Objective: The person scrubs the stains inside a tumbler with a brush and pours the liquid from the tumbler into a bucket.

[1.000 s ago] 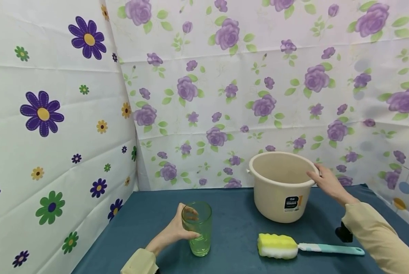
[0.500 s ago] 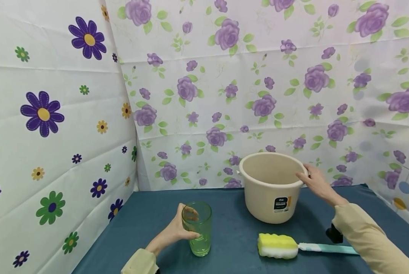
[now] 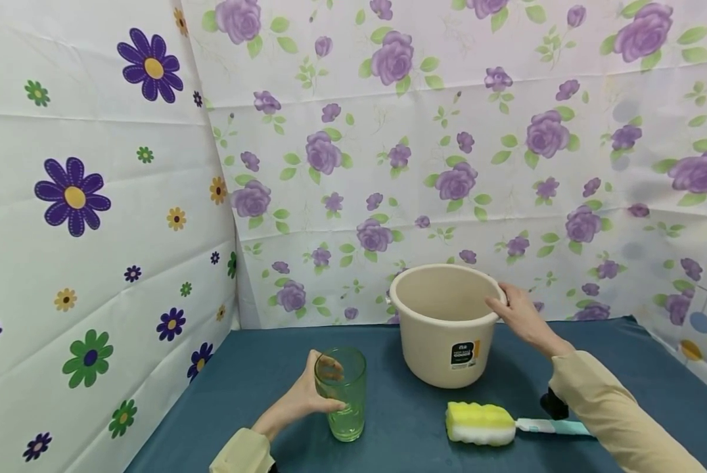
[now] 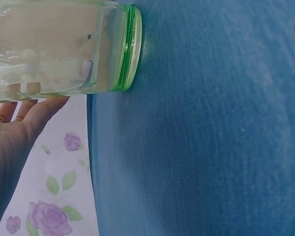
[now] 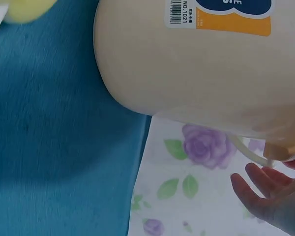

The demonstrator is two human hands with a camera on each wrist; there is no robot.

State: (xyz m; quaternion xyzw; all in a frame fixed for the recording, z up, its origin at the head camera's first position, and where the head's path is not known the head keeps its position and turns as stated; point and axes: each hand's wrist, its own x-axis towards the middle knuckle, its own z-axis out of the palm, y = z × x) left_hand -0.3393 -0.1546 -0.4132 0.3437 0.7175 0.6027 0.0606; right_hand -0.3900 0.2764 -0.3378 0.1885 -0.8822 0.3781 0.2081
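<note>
My left hand [image 3: 309,392] holds an upright green drinking glass [image 3: 355,420], thumb on the near side and fingers behind it. In the left wrist view the glass [image 4: 44,44] lies sideways across the picture, its thick base just over the blue cloth. My right hand [image 3: 522,315] grips the right rim of a beige bucket [image 3: 430,351] with a dark label on its front. The right wrist view has the bucket's wall [image 5: 187,73] up close, with the right hand [image 5: 275,196] at its rim beside a thin pale handle.
A bottle brush [image 3: 480,424] with a yellow and white sponge head lies in front of the bucket, its turquoise handle partly under the right sleeve [image 3: 614,407]. Blue cloth [image 3: 271,355] covers the table. Flower-printed sheets [image 3: 342,197] stand behind and at the sides.
The bucket has slid left across the table, with my right hand on its rim, and now stands behind the brush head. My left hand and the glass have stayed put.
</note>
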